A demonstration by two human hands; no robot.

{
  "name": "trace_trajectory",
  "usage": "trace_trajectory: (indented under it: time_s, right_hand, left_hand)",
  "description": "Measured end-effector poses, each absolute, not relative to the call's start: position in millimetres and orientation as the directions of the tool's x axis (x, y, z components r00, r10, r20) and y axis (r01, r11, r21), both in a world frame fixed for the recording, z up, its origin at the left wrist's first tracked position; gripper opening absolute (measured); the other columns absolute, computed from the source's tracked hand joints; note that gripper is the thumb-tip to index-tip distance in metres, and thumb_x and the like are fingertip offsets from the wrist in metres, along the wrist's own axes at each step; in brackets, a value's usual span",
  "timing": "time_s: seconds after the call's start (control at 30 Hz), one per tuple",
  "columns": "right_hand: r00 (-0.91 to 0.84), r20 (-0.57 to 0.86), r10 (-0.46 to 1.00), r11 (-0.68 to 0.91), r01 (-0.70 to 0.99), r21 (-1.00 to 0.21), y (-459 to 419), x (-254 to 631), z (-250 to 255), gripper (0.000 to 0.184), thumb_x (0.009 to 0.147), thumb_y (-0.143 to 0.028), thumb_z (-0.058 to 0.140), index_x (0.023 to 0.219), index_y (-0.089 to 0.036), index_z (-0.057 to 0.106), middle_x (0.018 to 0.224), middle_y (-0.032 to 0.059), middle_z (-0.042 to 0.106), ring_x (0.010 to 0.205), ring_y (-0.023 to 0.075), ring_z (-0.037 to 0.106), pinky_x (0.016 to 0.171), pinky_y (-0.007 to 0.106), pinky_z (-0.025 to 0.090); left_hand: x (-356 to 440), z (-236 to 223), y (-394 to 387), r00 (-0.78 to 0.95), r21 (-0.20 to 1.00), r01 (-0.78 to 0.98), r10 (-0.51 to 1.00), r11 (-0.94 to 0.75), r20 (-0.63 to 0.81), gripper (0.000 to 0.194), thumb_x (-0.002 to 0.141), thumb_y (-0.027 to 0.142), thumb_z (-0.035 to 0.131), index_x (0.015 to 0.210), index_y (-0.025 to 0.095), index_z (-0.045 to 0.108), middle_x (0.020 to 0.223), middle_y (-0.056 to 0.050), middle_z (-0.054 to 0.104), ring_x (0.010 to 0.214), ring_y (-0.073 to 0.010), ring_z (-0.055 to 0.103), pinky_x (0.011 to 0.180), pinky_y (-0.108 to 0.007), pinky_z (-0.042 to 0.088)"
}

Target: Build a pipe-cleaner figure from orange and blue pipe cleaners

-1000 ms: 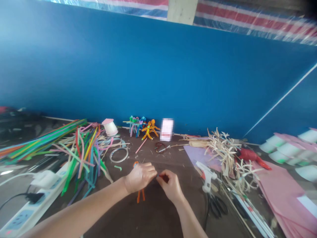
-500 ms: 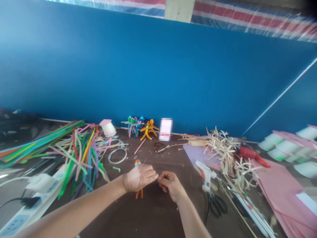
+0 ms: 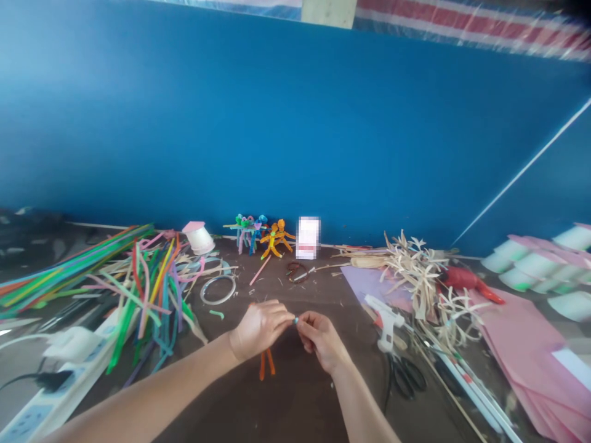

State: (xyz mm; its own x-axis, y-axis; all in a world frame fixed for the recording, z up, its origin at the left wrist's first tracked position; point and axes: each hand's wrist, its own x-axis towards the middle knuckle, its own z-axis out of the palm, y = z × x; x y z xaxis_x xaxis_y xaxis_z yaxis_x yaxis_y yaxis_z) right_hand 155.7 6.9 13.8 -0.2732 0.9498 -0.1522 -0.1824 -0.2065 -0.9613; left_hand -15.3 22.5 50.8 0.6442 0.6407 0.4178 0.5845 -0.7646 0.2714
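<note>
My left hand (image 3: 262,330) is closed over an orange pipe-cleaner figure (image 3: 266,365). Two orange legs hang out below the palm, and a bit of orange shows above the knuckles; the rest is hidden. My right hand (image 3: 322,339) pinches with thumb and forefinger, its tips almost meeting the left fingertips. A tiny light-blue pipe-cleaner bit (image 3: 296,320) shows between the two hands. Finished-looking orange and yellow pipe-cleaner figures (image 3: 273,239) stand beyond, against the wall, beside green, purple and blue ones (image 3: 249,231).
Left lie loose coloured pipe cleaners (image 3: 152,289), a wire ring (image 3: 218,290) and a power strip (image 3: 69,384). To the right are a glue gun (image 3: 385,323), black-handled scissors (image 3: 409,376), dried straw-like flowers (image 3: 415,264), pink sheets (image 3: 517,351) and white cups (image 3: 535,271). A bead bracelet (image 3: 297,272) lies ahead.
The figure's orange head and blue neck, visible above my left hand before, are now mostly covered, and its legs have swung right. A light-blue bit now shows between my fingertips.
</note>
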Motion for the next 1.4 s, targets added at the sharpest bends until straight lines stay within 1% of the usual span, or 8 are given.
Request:
trace_trajectory:
  time_s: [0.1,0.2,0.33,0.43,0.63,0.73,0.97,1.4]
  right_hand:
    - [-0.094,0.117,0.989,0.119,0.011,-0.993,6,156,17,0.015,0.068,-0.026,0.059,0.078,-0.018,0.052,0.060,-0.0041,0.047,0.048,0.0072,0.040,0.044,0.019,0.033]
    - [-0.120,0.378,0.918,0.396,0.263,-0.880,1,156,24,0.011,0.072,-0.016,0.054,0.082,-0.019,0.057,0.076,0.0013,0.052,0.061,0.0109,0.047,0.055,0.022,0.039]
    - [-0.206,0.453,0.867,0.497,0.403,-0.768,-4,155,28,0.016,0.076,-0.012,0.050,0.086,-0.020,0.059,0.083,0.0039,0.053,0.074,0.0143,0.051,0.066,0.025,0.042]
    - [-0.221,0.472,0.854,0.517,0.466,-0.718,-6,155,29,0.014,0.077,-0.011,0.049,0.084,-0.020,0.058,0.080,0.0036,0.053,0.076,0.0149,0.052,0.070,0.025,0.042]
    - [-0.300,0.523,0.797,0.584,0.600,-0.546,-7,155,31,0.009,0.079,-0.014,0.048,0.080,-0.019,0.056,0.076,0.0042,0.055,0.074,0.0163,0.051,0.067,0.027,0.042]
    - [-0.322,0.526,0.787,0.591,0.637,-0.494,-8,154,31,0.009,0.079,-0.013,0.047,0.078,-0.019,0.054,0.075,0.0040,0.055,0.072,0.0163,0.051,0.065,0.027,0.041]
    - [-0.318,0.508,0.801,0.571,0.662,-0.486,-9,150,27,0.010,0.075,-0.011,0.048,0.073,-0.019,0.053,0.071,0.0028,0.054,0.068,0.0156,0.051,0.061,0.025,0.040]
    - [-0.245,0.433,0.868,0.477,0.654,-0.586,-9,148,25,0.011,0.068,-0.008,0.048,0.066,-0.019,0.052,0.064,-0.0008,0.052,0.058,0.0116,0.048,0.054,0.021,0.034]
  left_hand:
    - [-13,52,22,0.454,0.502,0.686,0.849,-0.526,0.269,0.018,0.081,0.026,0.048,0.081,0.019,0.064,0.077,-0.002,0.065,0.073,-0.0132,0.059,0.067,-0.021,0.042]
    - [-13,56,23,0.390,0.620,0.690,0.913,-0.375,0.118,0.017,0.078,0.028,0.051,0.080,0.018,0.065,0.078,-0.002,0.067,0.074,-0.0142,0.060,0.068,-0.021,0.042]
    - [-14,61,21,0.414,0.639,0.686,0.909,-0.348,0.052,0.018,0.077,0.029,0.052,0.079,0.017,0.066,0.079,-0.002,0.068,0.076,-0.0148,0.060,0.068,-0.020,0.041]
    - [-14,62,18,0.444,0.602,0.696,0.893,-0.392,0.068,0.017,0.077,0.029,0.052,0.080,0.018,0.065,0.080,-0.001,0.067,0.077,-0.0151,0.060,0.068,-0.020,0.040]
    - [-15,57,16,0.510,0.497,0.706,0.849,-0.504,0.137,0.017,0.080,0.028,0.049,0.079,0.018,0.063,0.075,-0.001,0.064,0.074,-0.0142,0.058,0.065,-0.021,0.040]
    - [-17,55,16,0.546,0.437,0.699,0.817,-0.566,0.184,0.016,0.081,0.027,0.048,0.078,0.018,0.061,0.073,-0.001,0.063,0.072,-0.0137,0.057,0.064,-0.021,0.039]
    - [-20,57,13,0.677,0.239,0.638,0.681,-0.732,0.279,0.021,0.084,0.023,0.041,0.072,0.017,0.058,0.067,-0.001,0.059,0.067,-0.0135,0.052,0.058,-0.022,0.036]
    - [-22,56,16,0.814,-0.080,0.543,0.501,-0.836,0.293,0.024,0.085,0.014,0.038,0.064,0.015,0.049,0.064,-0.001,0.053,0.063,-0.0138,0.047,0.051,-0.025,0.030]
